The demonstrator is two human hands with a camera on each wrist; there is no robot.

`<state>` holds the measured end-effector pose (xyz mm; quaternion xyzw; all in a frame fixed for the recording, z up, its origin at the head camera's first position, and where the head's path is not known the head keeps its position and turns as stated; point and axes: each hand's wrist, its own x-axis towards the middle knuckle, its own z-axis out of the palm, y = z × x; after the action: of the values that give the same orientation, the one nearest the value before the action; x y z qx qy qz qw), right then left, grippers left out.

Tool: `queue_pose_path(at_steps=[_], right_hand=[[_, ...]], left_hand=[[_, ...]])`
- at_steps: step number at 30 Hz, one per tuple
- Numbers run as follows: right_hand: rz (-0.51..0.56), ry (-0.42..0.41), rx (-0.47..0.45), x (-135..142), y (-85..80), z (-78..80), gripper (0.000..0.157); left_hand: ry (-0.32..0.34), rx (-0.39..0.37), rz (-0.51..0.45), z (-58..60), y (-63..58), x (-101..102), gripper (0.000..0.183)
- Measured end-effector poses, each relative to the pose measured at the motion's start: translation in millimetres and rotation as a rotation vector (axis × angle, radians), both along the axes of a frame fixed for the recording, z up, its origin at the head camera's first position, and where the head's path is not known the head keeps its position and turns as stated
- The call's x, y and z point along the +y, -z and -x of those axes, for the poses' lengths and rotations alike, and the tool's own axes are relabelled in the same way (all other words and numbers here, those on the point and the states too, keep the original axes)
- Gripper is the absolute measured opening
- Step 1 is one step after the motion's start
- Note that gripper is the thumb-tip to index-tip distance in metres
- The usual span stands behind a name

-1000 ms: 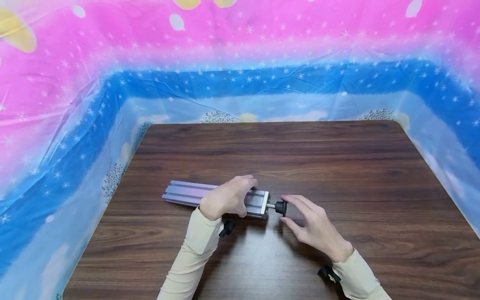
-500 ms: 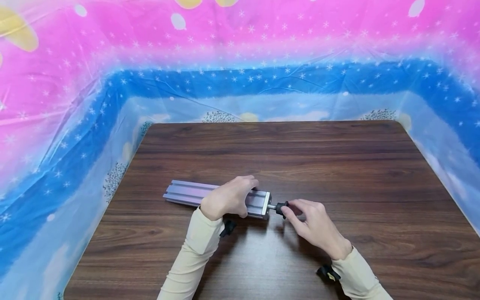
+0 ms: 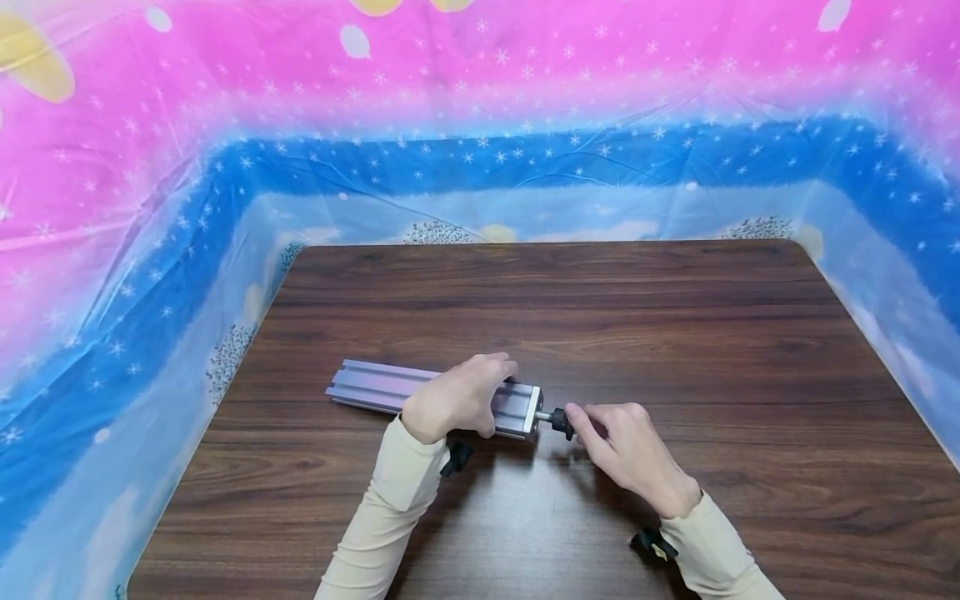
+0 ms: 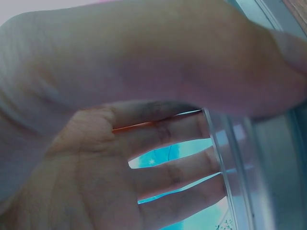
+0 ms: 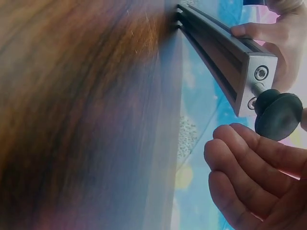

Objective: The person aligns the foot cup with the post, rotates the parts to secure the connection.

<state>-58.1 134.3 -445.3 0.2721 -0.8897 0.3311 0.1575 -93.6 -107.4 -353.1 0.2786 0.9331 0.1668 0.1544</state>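
A grey aluminium extrusion profile (image 3: 378, 385) lies lengthwise over the wooden table, with a pale end plate (image 3: 533, 412) at its right end. My left hand (image 3: 456, 400) grips it from above near that plate; the left wrist view has thumb and fingers on opposite sides of the profile (image 4: 283, 163). From the plate sticks a threaded stud with a black levelling foot (image 3: 559, 420). Thumb and index finger of my right hand (image 3: 628, 446) pinch this foot. Seen by the right wrist camera, two bolt heads flank the stud, and the other right fingers curl below the foot (image 5: 279, 116).
The dark wood-grain table (image 3: 600, 325) extends around both hands. A pink and blue snowflake-patterned cloth (image 3: 495, 158) hangs behind it and along its sides. Black camera mounts (image 3: 654, 543) sit at both wrists.
My right hand's fingers have closed from spread apart around the levelling foot to pinching it, with the thumb shifting up across it. The left hand and profile have barely moved.
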Motion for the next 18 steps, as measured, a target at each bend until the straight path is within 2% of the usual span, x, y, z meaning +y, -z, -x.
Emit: queue_pose_path(at_steps=[3,7,8,10,12,14,18], right_hand=[[-0.008,0.014,-0.031,1.8,-1.1,-0.7,0.042],[0.002,-0.026,-0.006,6.6,-1.5,-2.5,0.017],[0.005,-0.050,0.009,7.5,-1.3,-3.1,0.026],[0.000,-0.106,0.036,8.4,-0.7,-4.8,0.052],[-0.001,-0.154,0.062,8.0,-0.3,-6.5,0.067],[0.000,-0.174,0.094,6.6,-0.3,-7.9,0.069],[0.008,-0.172,0.132,4.0,-1.3,-9.5,0.058]], left_hand=[[0.000,0.001,0.002,-0.3,0.3,0.8,0.061],[0.005,0.005,0.001,-0.5,0.4,2.6,0.061],[0.005,0.006,0.002,-0.5,0.4,2.8,0.061],[0.003,0.006,0.005,-0.7,0.1,2.7,0.062],[0.001,0.008,0.007,-0.9,-0.3,2.1,0.063],[0.001,0.011,0.007,-1.3,-0.6,1.1,0.063],[0.006,0.016,0.004,-1.9,-0.9,-0.9,0.062]])
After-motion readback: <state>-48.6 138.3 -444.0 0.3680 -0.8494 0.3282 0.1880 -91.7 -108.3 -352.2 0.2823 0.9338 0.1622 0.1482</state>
